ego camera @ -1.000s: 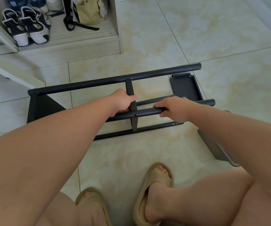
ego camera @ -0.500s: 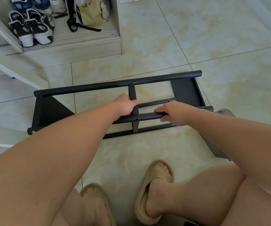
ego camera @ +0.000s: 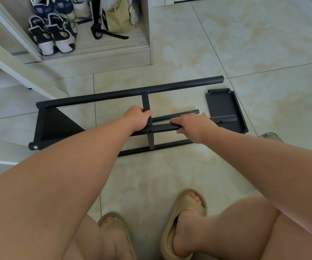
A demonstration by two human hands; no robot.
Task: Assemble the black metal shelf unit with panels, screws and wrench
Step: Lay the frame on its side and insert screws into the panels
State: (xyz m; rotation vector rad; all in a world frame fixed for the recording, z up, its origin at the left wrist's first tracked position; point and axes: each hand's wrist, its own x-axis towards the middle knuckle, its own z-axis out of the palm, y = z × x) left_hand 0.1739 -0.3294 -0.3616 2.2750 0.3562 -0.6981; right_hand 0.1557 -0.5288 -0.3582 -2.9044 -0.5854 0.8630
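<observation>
The black metal shelf frame (ego camera: 114,94) lies on its side on the tiled floor, long tubes running left to right. One black panel (ego camera: 54,124) is fixed at its left end. A second black panel (ego camera: 224,106) lies flat on the floor at the right, under the free tube ends. My left hand (ego camera: 138,117) grips the near upper tube where the short crossbar meets it. My right hand (ego camera: 192,124) curls over the same tube (ego camera: 162,127) a little further right. No screws or wrench show, apart from a bolt head (ego camera: 35,147) at the frame's left corner.
An open white cabinet (ego camera: 95,53) at the back holds sneakers (ego camera: 52,32) and a yellow bag (ego camera: 119,17). A white slanted board (ego camera: 20,70) runs at the left. My feet in beige slippers (ego camera: 185,209) rest on the floor near the frame. A grey object (ego camera: 271,136) peeks out behind my right forearm.
The frame has shifted slightly left, so the right panel now lies apart from the far tube's end. Both hands keep their hold on the near tube.
</observation>
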